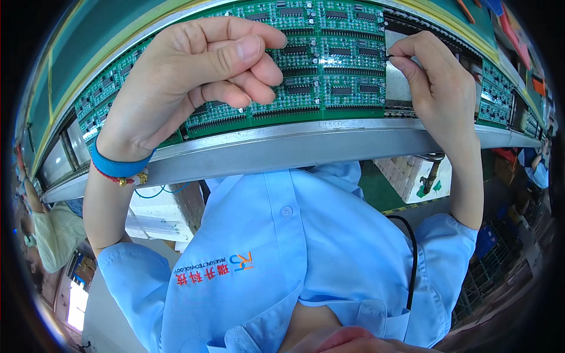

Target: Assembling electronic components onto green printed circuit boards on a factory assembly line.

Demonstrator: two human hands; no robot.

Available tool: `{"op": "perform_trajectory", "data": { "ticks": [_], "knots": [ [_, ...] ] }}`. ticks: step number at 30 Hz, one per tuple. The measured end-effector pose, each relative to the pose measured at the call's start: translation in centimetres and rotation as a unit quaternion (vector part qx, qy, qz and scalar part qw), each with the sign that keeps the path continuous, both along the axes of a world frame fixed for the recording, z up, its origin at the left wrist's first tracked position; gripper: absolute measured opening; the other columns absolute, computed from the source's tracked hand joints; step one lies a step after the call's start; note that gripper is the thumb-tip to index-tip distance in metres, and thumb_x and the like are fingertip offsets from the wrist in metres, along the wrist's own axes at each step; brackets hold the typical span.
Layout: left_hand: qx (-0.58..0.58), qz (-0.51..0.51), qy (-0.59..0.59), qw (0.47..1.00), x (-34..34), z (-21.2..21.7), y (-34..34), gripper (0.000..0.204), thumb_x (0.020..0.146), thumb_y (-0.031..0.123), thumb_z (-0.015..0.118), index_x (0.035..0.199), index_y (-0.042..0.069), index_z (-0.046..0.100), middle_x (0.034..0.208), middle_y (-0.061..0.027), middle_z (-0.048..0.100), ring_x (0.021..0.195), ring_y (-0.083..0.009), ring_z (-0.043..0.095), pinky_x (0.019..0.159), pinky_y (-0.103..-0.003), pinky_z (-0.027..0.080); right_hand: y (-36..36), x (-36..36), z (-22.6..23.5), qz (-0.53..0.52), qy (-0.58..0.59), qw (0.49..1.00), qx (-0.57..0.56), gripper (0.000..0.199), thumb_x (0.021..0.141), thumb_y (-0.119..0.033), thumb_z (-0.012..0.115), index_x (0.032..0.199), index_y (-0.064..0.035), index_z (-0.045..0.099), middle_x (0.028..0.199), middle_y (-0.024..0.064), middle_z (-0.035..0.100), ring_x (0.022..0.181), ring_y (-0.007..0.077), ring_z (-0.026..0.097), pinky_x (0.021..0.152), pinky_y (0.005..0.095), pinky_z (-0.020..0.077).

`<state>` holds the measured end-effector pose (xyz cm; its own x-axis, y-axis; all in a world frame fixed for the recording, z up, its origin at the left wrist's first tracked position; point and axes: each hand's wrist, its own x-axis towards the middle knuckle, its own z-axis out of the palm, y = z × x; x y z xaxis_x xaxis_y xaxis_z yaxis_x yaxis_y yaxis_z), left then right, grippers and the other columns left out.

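Observation:
Over a row of green circuit boards (353, 44) carrying black chips and pin rows, both my hands are raised. My left hand (203, 67) hovers above the left boards, a blue band on its wrist. Its fingers are curled in with the thumb over them; whatever they may hold is hidden. My right hand (438, 82) is at the right edge of the nearest board panel. Thumb and index finger there pinch a small dark part (389, 57), too small to name, close to the board's edge.
A metal rail (306, 144) runs along the near side of the boards. Farther right on the line lies another green board (495, 94). White blocks (412, 179) stand below the rail. A person in a pale top (59, 235) is at the far left.

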<state>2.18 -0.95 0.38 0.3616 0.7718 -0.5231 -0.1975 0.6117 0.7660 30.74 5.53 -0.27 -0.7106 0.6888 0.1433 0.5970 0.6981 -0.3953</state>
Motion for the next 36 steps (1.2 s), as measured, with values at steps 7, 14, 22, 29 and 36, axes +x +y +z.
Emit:
{"op": "perform_trajectory", "data": {
  "ticks": [7, 14, 22, 29, 36],
  "knots": [
    [0.025, -0.034, -0.060, 0.997, -1.5, -0.9, -0.2, 0.030, 0.099, 0.022, 0.050, 0.115, -0.002, 0.058, 0.082, -0.0067, 0.067, 0.055, -0.0046, 0.060, 0.044, -0.013, 0.047, 0.0, 0.3, -0.5, 0.051, -0.023, 0.991, 0.123, 0.019, 0.081, -0.007, 0.065, 0.099, -0.0121, 0.066, 0.084, -0.0016, 0.060, 0.064, 0.0175, 0.060, 0.054, 0.0282, 0.0467],
    [-0.031, -0.004, 0.028, 0.999, -0.5, 0.8, -0.7, 0.029, 0.096, 0.016, 0.054, 0.118, -0.002, 0.058, 0.106, -0.0152, 0.069, 0.056, -0.0065, 0.062, 0.045, -0.014, 0.048, 1.8, 1.7, 2.6, -0.101, 0.142, 0.915, -0.364, 0.025, 0.090, -0.011, 0.062, 0.113, -0.0024, 0.063, 0.102, -0.0029, 0.063, 0.081, 0.0021, 0.052, 0.068, 0.0160, 0.0357],
    [0.108, -0.017, 0.229, 0.967, -1.6, 0.1, -2.2, 0.018, 0.094, 0.018, 0.060, 0.104, 0.003, 0.061, 0.064, 0.0030, 0.056, 0.050, -0.0002, 0.038, 0.045, -0.016, 0.027, 2.8, 2.3, 0.6, -0.033, 0.272, 0.784, -0.557, 0.011, 0.091, -0.007, 0.057, 0.103, -0.0073, 0.054, 0.115, 0.0062, 0.056, 0.098, 0.0116, 0.060, 0.084, 0.0173, 0.0464],
    [0.347, -0.107, 0.504, 0.784, -1.6, -0.5, -2.9, 0.017, 0.090, 0.010, 0.063, 0.105, 0.004, 0.062, 0.061, -0.0004, 0.058, 0.055, -0.0044, 0.043, 0.053, -0.019, 0.036, 3.5, 2.5, 0.2, -0.048, 0.320, 0.746, -0.582, 0.015, 0.097, -0.015, 0.053, 0.107, -0.0039, 0.055, 0.101, 0.0049, 0.061, 0.066, 0.0038, 0.061, 0.054, 0.0132, 0.0499],
    [0.453, -0.130, 0.544, 0.694, -1.7, -1.2, -2.5, 0.015, 0.088, 0.009, 0.064, 0.103, 0.007, 0.062, 0.068, -0.0066, 0.065, 0.057, -0.0152, 0.061, 0.052, -0.026, 0.045, 3.1, 2.5, -0.2, -0.160, 0.310, 0.760, -0.549, 0.017, 0.099, -0.012, 0.047, 0.114, -0.0035, 0.048, 0.106, 0.0039, 0.050, 0.075, -0.0010, 0.052, 0.066, 0.0092, 0.0466]
  ]
}}
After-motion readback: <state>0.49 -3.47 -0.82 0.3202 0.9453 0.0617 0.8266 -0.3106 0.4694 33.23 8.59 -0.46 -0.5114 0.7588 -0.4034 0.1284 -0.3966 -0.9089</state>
